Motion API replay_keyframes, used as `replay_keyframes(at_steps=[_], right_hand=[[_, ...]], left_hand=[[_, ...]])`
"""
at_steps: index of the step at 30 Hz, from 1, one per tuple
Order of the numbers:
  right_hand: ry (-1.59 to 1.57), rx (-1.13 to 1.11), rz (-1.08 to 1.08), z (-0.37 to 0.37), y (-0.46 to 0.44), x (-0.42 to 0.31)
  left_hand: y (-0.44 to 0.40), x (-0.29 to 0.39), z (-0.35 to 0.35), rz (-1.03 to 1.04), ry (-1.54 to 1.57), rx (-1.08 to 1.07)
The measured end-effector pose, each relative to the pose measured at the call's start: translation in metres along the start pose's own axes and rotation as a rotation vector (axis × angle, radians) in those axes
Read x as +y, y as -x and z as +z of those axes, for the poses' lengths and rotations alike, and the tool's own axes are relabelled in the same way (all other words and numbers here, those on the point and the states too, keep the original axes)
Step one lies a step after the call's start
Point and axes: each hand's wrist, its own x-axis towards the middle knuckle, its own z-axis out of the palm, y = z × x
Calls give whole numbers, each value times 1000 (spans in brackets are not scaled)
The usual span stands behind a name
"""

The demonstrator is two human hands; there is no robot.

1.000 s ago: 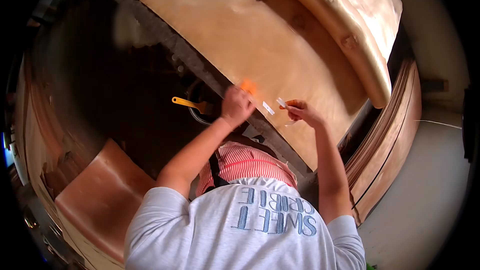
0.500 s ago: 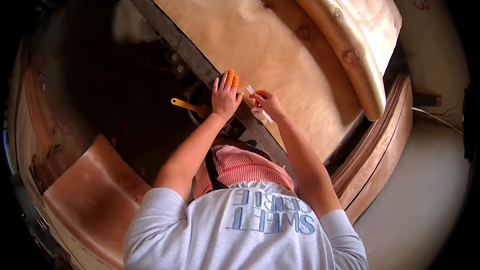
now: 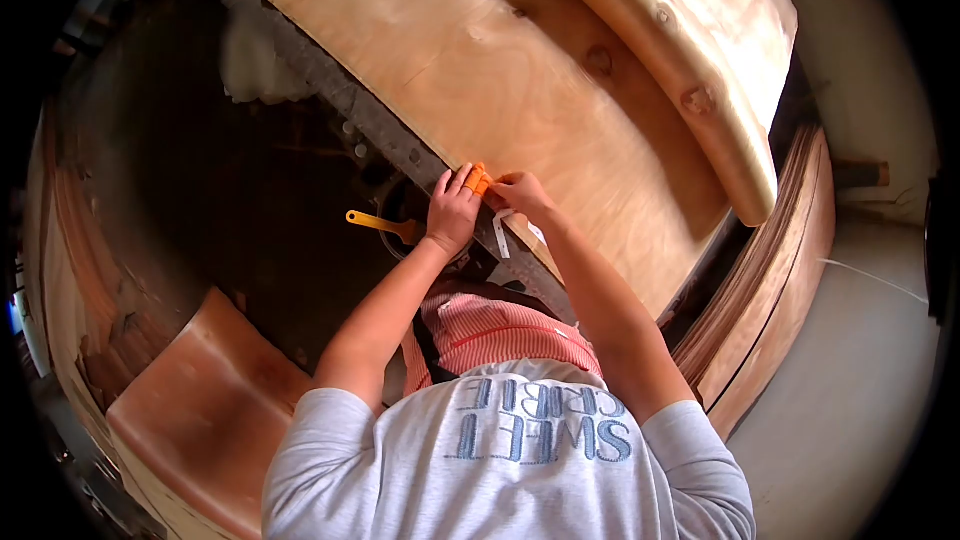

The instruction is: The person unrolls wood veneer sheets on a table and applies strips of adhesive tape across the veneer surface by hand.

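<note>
A pale wood veneer sheet (image 3: 560, 140) lies before me, its far part curled over in a roll. At its near edge my left hand (image 3: 456, 208) rests with fingers spread, orange covers on two fingertips. Close against those fingertips, my right hand (image 3: 522, 192) is closed in a pinch; a white strip (image 3: 502, 235) hangs beneath it, over the sheet's edge. Whether the fingers grip the strip itself is hidden.
A yellow-handled brush (image 3: 378, 223) lies across a round container just left of my left hand. Stacked veneer sheets (image 3: 765, 285) stand at the right. A curved reddish-brown sheet (image 3: 215, 405) is at the lower left. The dark table edge (image 3: 400, 145) runs diagonally.
My right hand has moved left from the sheet to my left hand's fingertips, bringing white strip material along. My left hand has settled flat at the edge with its fingers spread.
</note>
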Motion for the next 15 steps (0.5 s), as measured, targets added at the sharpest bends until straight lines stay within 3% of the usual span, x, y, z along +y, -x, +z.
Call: replay_keyframes(at_steps=[3, 4, 7, 13, 15], right_hand=[[40, -183, 111, -17, 7, -6], [73, -152, 145, -18, 16, -15], [653, -84, -21, -23, 11, -11], [1072, -17, -95, -65, -12, -31], [501, -93, -114, -90, 22, -47]], left_hand=[[-3, 10, -12, -4, -75, -84], [-4, 11, -13, 6, -107, -94], [-6, 13, -15, 39, -184, -159], [-10, 17, -18, 74, -318, -293], [-10, 17, -19, 54, -316, -328]])
